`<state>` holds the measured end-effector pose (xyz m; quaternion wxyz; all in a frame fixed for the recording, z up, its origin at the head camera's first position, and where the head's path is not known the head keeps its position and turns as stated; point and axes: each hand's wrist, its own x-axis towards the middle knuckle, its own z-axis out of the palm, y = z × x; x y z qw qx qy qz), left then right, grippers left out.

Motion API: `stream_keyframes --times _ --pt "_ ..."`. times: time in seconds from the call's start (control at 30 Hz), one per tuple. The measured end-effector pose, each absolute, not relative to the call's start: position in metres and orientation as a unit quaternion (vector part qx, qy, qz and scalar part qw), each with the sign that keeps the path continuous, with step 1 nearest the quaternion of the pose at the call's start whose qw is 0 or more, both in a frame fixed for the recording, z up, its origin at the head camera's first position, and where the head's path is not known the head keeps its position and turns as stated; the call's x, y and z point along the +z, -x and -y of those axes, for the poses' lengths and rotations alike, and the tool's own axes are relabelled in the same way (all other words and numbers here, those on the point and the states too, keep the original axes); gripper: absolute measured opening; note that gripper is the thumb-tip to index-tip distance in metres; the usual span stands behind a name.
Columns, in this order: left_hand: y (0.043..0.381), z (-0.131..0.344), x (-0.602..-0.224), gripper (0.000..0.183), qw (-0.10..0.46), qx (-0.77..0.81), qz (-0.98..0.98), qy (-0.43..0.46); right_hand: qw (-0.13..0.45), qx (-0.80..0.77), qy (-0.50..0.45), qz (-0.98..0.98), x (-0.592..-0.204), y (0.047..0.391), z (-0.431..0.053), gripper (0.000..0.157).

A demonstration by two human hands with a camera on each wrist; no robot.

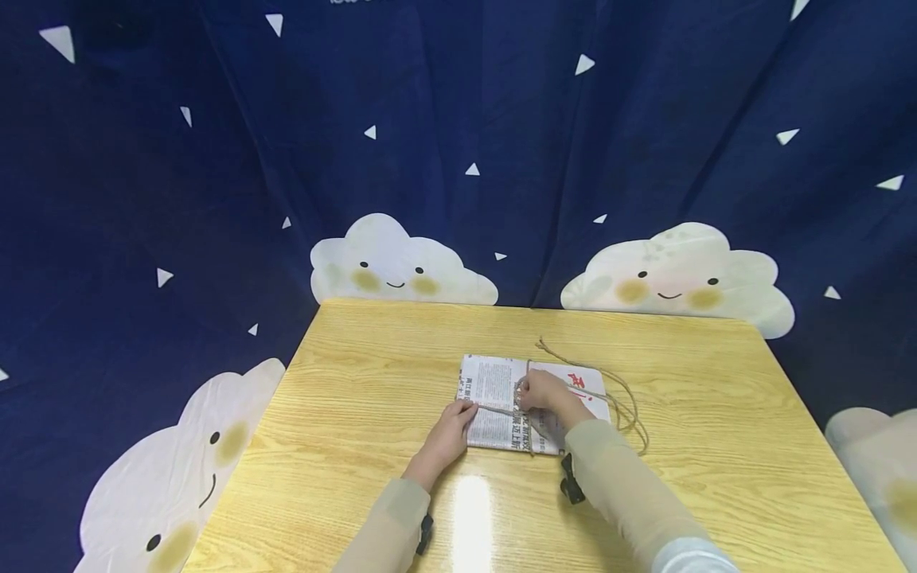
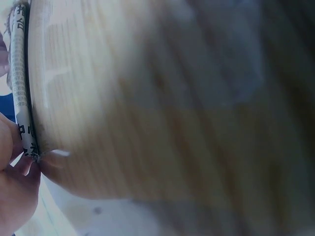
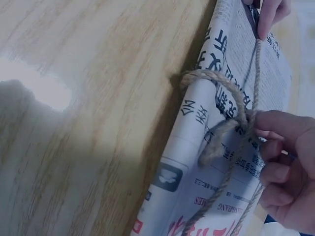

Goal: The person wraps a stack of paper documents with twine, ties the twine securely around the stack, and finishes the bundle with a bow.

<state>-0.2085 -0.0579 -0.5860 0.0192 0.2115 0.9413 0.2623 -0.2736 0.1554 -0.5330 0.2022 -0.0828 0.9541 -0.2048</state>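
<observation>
A flat parcel wrapped in newspaper [image 1: 494,382] lies on the wooden table, its print black with red characters at the right. Brown twine [image 3: 209,74] loops around its width and crosses near the middle, where a short end sticks up. My right hand [image 1: 542,391] pinches the twine at this crossing, fingers curled, as the right wrist view shows close up. At the parcel's left edge, my left hand [image 1: 450,431] pinches the strand that runs lengthwise. In the left wrist view, the thumb and fingers [image 2: 19,196] meet at the end of the parcel [image 2: 20,88].
Loose twine [image 1: 630,398] trails in curves off the parcel's right side, one end lying behind it. The wooden table [image 1: 716,414] extends around the parcel. A dark blue curtain [image 1: 430,95] with clouds and white triangles hangs behind.
</observation>
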Motion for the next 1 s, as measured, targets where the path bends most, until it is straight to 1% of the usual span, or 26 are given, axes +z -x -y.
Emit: stream_keyframes --times 0.07,0.13,0.27,0.33,0.37,0.43,0.53,0.7,1.0 --pt "0.208 0.058 -0.585 0.036 0.019 0.264 -0.941 -0.212 0.209 -0.205 0.081 -0.953 -0.530 0.273 -0.156 0.025" --pt "0.208 0.058 -0.585 0.036 0.019 0.265 -0.940 -0.213 0.201 -0.206 0.083 -0.954 -0.527 0.272 -0.156 0.021" --pt "0.208 0.058 -0.584 0.036 0.021 0.264 -0.940 -0.214 0.136 -0.212 0.083 -0.964 -0.522 0.267 -0.157 0.017" --pt "0.208 0.058 -0.584 0.037 0.021 0.261 -0.941 -0.214 0.103 -0.214 0.079 -0.968 -0.518 0.261 -0.157 0.017" --pt "0.208 0.058 -0.584 0.036 0.018 0.259 -0.941 -0.215 0.094 -0.217 0.079 -0.969 -0.516 0.256 -0.158 0.020" --pt "0.208 0.058 -0.584 0.036 0.018 0.259 -0.942 -0.214 0.095 -0.215 0.073 -0.969 -0.514 0.246 -0.159 0.027" --pt "0.208 0.058 -0.583 0.036 0.017 0.258 -0.942 -0.212 0.113 -0.214 0.067 -0.968 -0.512 0.231 -0.160 0.032" --pt "0.208 0.058 -0.582 0.036 0.019 0.260 -0.943 -0.206 0.141 -0.220 0.056 -0.964 -0.519 0.213 -0.161 0.021" --pt "0.207 0.058 -0.583 0.040 0.032 0.263 -0.942 -0.207 0.105 -0.197 0.047 -0.974 -0.542 0.204 -0.163 0.017"
